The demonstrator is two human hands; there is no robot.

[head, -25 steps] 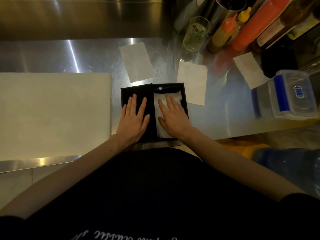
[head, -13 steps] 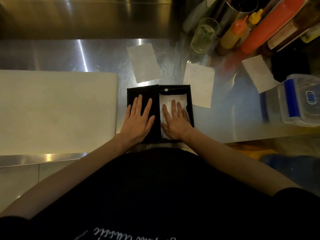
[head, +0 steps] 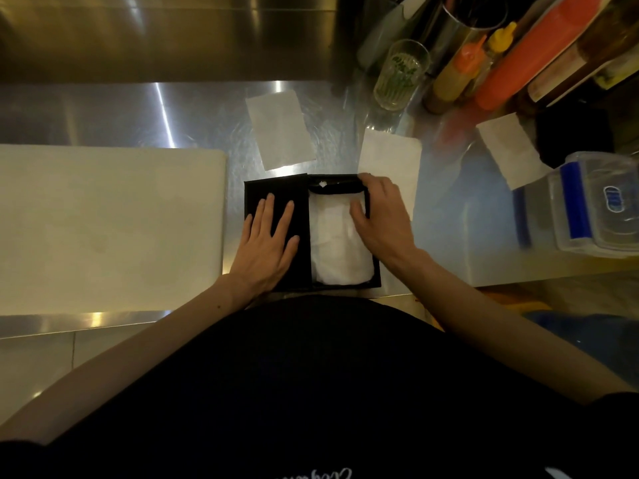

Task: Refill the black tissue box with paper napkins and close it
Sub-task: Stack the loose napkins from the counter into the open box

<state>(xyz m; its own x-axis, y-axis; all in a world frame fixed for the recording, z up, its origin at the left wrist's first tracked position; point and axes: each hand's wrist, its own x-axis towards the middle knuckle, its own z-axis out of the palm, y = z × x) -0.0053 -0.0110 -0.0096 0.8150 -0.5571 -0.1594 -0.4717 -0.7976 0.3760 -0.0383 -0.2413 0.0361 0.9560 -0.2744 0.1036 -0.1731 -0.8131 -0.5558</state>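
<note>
Head cam: 1 black tissue box (head: 276,188), 3 loose napkins; left hand (head: 264,248) flat, right hand (head: 382,221) fingers grip box edge.

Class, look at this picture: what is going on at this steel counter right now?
A person is refilling an open black tissue box on the steel counter. The left hand lies flat on the box's black lid half. The right hand grips the right wall beside the white paper napkins inside. Three loose white napkins lie beyond.
</note>
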